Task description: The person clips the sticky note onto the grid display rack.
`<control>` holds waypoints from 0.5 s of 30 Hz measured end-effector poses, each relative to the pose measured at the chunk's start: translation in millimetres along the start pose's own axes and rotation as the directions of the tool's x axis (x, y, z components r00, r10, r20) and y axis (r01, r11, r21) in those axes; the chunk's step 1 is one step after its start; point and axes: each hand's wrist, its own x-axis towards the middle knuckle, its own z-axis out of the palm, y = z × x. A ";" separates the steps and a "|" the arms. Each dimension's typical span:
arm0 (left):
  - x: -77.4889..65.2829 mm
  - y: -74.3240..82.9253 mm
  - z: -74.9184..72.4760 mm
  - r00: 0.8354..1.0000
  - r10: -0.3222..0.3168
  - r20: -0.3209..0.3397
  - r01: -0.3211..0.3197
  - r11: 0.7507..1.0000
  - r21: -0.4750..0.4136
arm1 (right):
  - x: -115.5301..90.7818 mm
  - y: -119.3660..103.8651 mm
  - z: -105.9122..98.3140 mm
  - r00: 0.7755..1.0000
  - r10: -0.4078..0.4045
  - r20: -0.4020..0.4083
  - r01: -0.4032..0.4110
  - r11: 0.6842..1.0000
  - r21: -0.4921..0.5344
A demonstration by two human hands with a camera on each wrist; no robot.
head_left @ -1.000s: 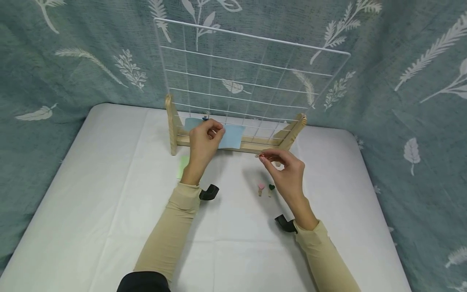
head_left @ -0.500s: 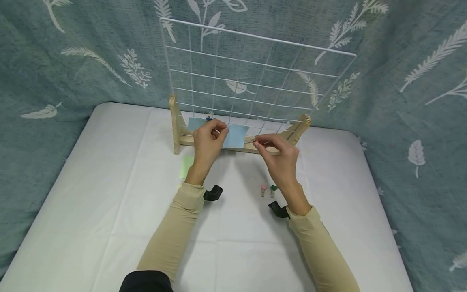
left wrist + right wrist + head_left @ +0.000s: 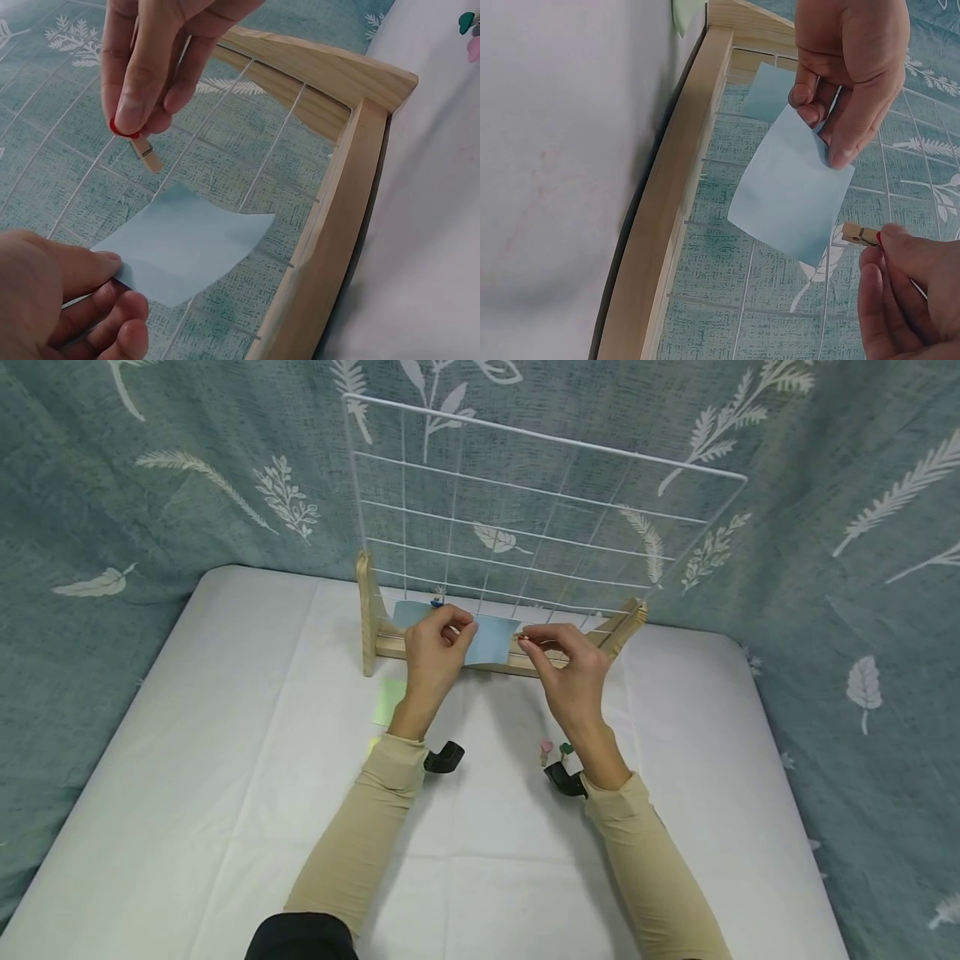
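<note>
Since a second ago, the person's right hand (image 3: 572, 681) has moved up and inward, off the desk's open stretch and toward the blue sheet (image 3: 791, 191), while the left hand (image 3: 435, 656) has stayed at that sheet. From where I stand, the right thumb and fingers pinch a little wooden clothespin (image 3: 861, 234) with a red end, its bare tip pointing at the paper, just beside the sheet's right side and apart from it. The left hand grips the sheet by its left edge, so the paper lies between the two hands, in front of the white wire grid (image 3: 525, 432); whether it touches the wires I can't tell. Behind the left hand, a second blue sheet (image 3: 407, 613) shows at the grid, with a dark blue clip (image 3: 437, 604) by it. The grid stands upright in a wooden stand (image 3: 367, 614). Nearer, on the white-covered desk (image 3: 480, 893), a pink clip (image 3: 546, 748) and a green clip (image 3: 566, 748) sit by the right wrist, and a green paper (image 3: 389, 700) by the left.
</note>
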 end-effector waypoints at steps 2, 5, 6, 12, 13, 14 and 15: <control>-0.8 -0.3 0.4 1.000 0.001 -0.005 -0.001 1.000 0.003 | 0.9 1.1 1.3 1.000 -0.007 -0.008 0.007 1.000 0.005; -1.7 0.0 0.7 1.000 0.003 -0.019 -0.003 1.000 0.002 | 1.2 9.3 4.9 1.000 -0.020 -0.017 0.020 1.000 0.015; -1.9 0.4 0.6 1.000 0.004 -0.026 -0.004 1.000 -0.001 | 1.0 13.1 6.1 1.000 -0.024 -0.020 0.024 1.000 0.020; -1.4 0.2 0.3 0.998 0.003 -0.066 -0.004 1.000 -0.012 | 3.0 30.6 12.6 0.999 -0.035 -0.015 0.035 0.999 0.025; -1.4 -0.2 0.3 0.998 0.002 -0.068 -0.003 1.000 -0.013 | 3.9 31.4 13.2 0.999 -0.036 -0.011 0.037 0.999 0.018; -1.5 -0.4 0.5 0.998 0.003 -0.069 -0.004 1.000 -0.015 | 4.6 31.4 13.6 0.999 -0.038 -0.010 0.038 0.999 0.011; -1.6 -0.8 0.6 0.998 0.004 -0.070 -0.005 1.000 -0.015 | 5.3 31.4 14.1 0.999 -0.039 -0.011 0.039 0.999 0.002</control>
